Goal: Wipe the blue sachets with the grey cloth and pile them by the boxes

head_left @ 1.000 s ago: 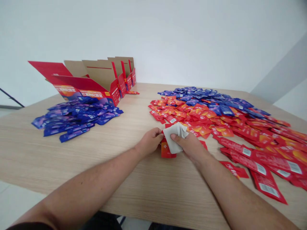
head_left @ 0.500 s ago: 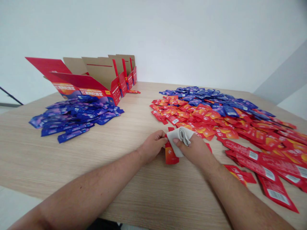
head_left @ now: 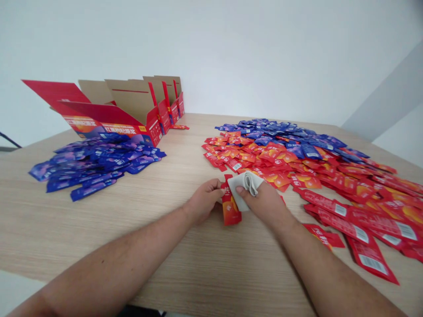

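Between my hands a red and orange sachet (head_left: 231,210) stands roughly upright over the table. My left hand (head_left: 206,198) pinches its left edge between thumb and fingers. A folded pale grey cloth (head_left: 239,182) is gripped in my right hand (head_left: 262,200), its thumb pressing on the front. The cloth's left edge lies against the sachet's right side. Beyond my hands spreads a heap of similar red sachets (head_left: 274,154), with several reaching to the right of my right forearm.
Blue sachets (head_left: 99,160) are piled on the left, in front of a row of open red cartons (head_left: 125,123). More blue sachets (head_left: 280,132) lie at the back of the red heap. One red sachet (head_left: 179,127) rests beside the cartons on the wooden table (head_left: 178,154).
The cloth has shifted off the sachet's front toward its right side, so more of the sachet shows. The whole view has turned slightly, with the cartons now further left.
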Available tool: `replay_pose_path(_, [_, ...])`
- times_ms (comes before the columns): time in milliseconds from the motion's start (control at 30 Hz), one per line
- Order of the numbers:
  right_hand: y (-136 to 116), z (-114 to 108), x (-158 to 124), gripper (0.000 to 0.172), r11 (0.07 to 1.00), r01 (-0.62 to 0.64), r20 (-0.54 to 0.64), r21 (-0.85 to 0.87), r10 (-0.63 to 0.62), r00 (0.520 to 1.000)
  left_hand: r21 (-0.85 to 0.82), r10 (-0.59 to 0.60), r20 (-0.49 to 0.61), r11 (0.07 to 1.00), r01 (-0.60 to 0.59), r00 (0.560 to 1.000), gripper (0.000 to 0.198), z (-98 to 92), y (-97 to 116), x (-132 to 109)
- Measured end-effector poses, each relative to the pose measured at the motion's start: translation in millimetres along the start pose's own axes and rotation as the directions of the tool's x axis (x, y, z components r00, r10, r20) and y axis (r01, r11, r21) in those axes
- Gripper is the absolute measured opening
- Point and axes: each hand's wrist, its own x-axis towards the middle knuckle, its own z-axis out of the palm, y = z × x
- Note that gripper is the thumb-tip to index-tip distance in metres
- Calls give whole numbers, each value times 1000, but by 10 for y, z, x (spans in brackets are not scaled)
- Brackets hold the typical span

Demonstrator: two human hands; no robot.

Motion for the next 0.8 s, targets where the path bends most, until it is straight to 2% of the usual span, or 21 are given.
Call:
replay_pose_path(133, [15,-5,9,18,998,65,61,-11,-64,996,13,6,27,1000,-7,1000,24,-5,8,-7])
replay_pose_path(267, [42,-9,18,19,999,-23,-34,-49,22,999,-4,-30,-9,1000,30,999,23,-3,20,-7])
replay_pose_path(400, [25,-23,11,19,997,64,27,-40,-63,998,25,-11,9,1000,10,1000,24,-6,20,-15])
replay_pose_path(533, [13,-44,23,21,998,-40,-67,-47,37,997,58,-34,23,998,32,999,20,-17,17,-28])
replay_pose_path(667, [4,-53,19,24,998,56,40,-18,-56,998,86,5,33,996,-8,999,19,-21,12,-21])
replay_pose_path(800, [5,-78,35,23,997,-83,-44,-4,83,996,95,22,36,995,-25,999,19,-29,8,-12])
